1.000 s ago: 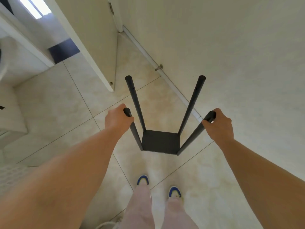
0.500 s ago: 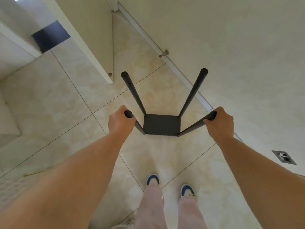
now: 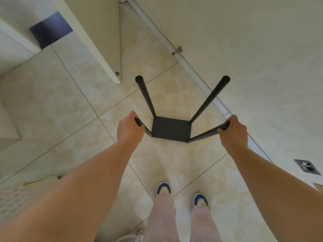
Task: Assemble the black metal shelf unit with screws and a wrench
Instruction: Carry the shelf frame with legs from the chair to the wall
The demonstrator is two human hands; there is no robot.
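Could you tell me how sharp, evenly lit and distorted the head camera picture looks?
Head view: soft, even light, no harsh glare; the black shelf unit stays sharp, while the forearms near the bottom edge look blurred. Wide-angle distortion splays the four posts outward and bows the baseboard. Each grip, left hand and right hand, is clearly visible.

beige tiled floor (image 3: pixel 52 109), pale wall (image 3: pixel 253 41), open door (image 3: pixel 97 35)

Four black posts (image 3: pixel 208 100), one black shelf panel (image 3: pixel 171 128), two hands (image 3: pixel 129 129), two shoes (image 3: pixel 164 187).
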